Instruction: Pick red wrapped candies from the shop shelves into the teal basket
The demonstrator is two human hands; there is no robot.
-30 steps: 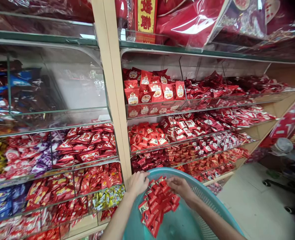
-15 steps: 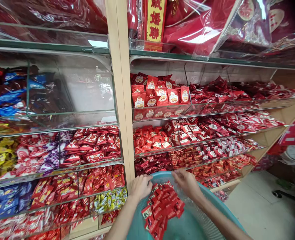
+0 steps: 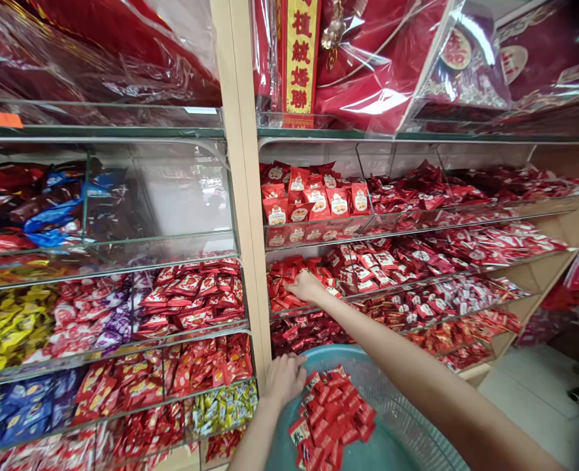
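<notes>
My right fingers [image 3: 295, 286] are curled in among the red packets [image 3: 279, 302] on the glass shelf, touching them; the fingertips are partly hidden, so I cannot tell whether I grip one. My left fingers [image 3: 297, 366], between six and seven o'clock from my right, bend loosely over the rim of a teal basket [image 3: 335, 351], their spread narrow; whether they clasp it I cannot tell.

More red packets [image 3: 331, 418] lie heaped inside the basket, between five and six o'clock from my right fingers and well apart from them. These are small, flat and glossy, some with pale ends bearing black characters. The basket is round plastic with a fine mesh wall. A smooth, pale wooden post [image 3: 250, 196] stands at nine o'clock from my right fingers, and crinkly yellow sweets [image 3: 225, 409] sit at eight o'clock from my left.
</notes>
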